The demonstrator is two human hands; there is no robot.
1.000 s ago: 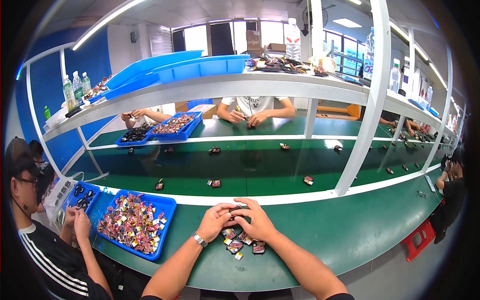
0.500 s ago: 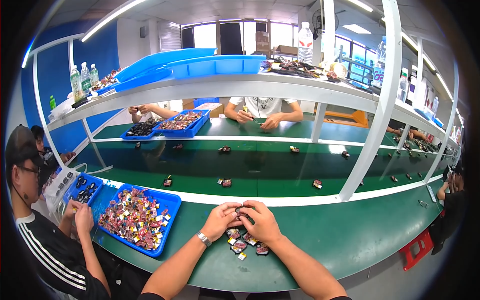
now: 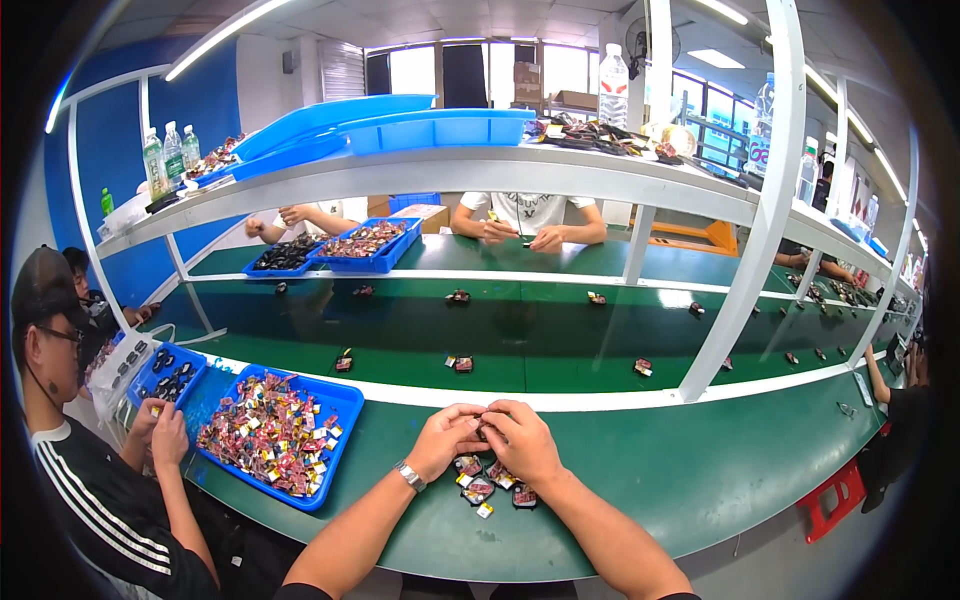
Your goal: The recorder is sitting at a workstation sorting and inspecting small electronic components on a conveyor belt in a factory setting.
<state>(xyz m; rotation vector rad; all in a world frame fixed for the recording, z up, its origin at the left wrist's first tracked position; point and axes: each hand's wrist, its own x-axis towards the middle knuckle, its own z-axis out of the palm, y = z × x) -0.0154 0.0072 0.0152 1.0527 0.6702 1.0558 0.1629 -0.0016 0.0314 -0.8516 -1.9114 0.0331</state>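
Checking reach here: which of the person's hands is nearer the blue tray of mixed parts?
Left. The left hand lies just right of the blue tray; the right hand sits farther right, beyond it.

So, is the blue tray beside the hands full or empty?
Full. The blue tray left of the left hand holds a heap of small colourful parts covering most of its floor.

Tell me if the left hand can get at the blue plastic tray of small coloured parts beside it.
Probably yes. The left hand is busy with the right hand on a small part, but bare green table lies between it and the blue plastic tray; a neighbour's hands stay at its far side.
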